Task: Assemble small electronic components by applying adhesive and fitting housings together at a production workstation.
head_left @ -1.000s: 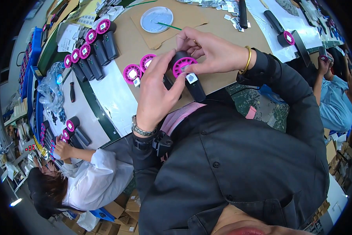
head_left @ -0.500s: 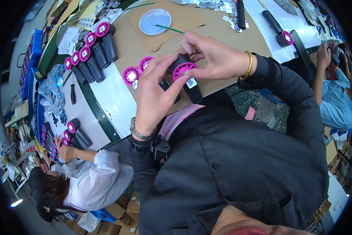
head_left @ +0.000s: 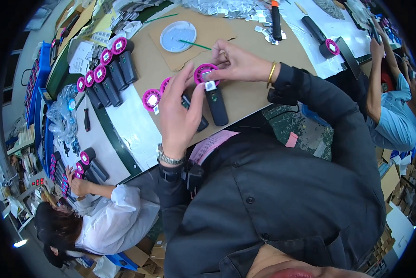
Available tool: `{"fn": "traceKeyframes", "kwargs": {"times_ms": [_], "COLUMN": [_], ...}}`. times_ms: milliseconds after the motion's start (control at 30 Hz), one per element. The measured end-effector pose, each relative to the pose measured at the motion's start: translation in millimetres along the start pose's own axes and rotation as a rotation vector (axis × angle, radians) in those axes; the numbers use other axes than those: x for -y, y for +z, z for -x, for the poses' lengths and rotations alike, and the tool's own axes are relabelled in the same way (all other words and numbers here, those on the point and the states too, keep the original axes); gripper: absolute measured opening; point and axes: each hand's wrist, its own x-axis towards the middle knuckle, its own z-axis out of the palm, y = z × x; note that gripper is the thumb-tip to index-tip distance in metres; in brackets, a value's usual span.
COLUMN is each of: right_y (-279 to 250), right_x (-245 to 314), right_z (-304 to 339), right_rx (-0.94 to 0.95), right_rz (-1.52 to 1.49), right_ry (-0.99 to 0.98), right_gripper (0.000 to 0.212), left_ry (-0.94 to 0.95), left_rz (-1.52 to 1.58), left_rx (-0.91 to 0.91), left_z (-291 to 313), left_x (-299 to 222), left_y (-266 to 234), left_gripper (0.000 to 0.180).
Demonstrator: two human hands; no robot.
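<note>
A black handheld device [head_left: 216, 107] with a magenta spoked ring on its round head is in front of me, its handle toward my body. My right hand [head_left: 233, 65] grips the head, thumb pressed on the ring's middle over a pale square piece. A small white square [head_left: 210, 86] sits just below the ring. My left hand [head_left: 178, 116] is open beside the head, thumb apart from the fingers; whether the thumb touches the ring I cannot tell. Partly behind that hand are two similar devices, one with its magenta ring [head_left: 151, 99] showing at the left.
A white round dish [head_left: 178, 37] of clear material, with a green stick [head_left: 195, 44] across its rim, rests on cardboard. Several like devices [head_left: 110, 76] stand to the left. A screwdriver [head_left: 87, 119], an orange-ended black tool [head_left: 276, 23] and a co-worker in white [head_left: 110, 217] are around.
My left fingers have come off the device's head and spread apart. More of the ring and handle shows now. The right thumb has shifted onto the ring's middle.
</note>
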Motion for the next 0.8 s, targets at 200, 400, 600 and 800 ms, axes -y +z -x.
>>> {"fn": "traceKeyframes", "kwargs": {"times_ms": [200,400,600,800], "right_y": [-21.7,-117.5,-174.6,-238.4], "right_x": [26.3,3.3,-43.6,-39.2], "right_z": [14.4,31.7,12.7,15.3], "right_rx": [-0.311,-0.880,-0.905,-0.642], "right_rz": [0.384,1.162,1.167,0.023], "right_ry": [-0.151,-0.009,0.246,0.323], "right_gripper": [0.036,0.050,0.054,0.046], "left_ry": [0.194,0.115,0.059,0.075], "left_rz": [-0.433,-0.610,-0.806,-0.870], "left_rx": [-0.140,-0.155,-0.100,-0.082], "left_z": [29.3,38.7,36.7,29.0], "left_x": [-2.0,-11.8,-11.1,-6.6], "left_y": [2.1,17.1,38.6,53.6], "left_gripper": [0.060,0.089,0.122,0.122]}}
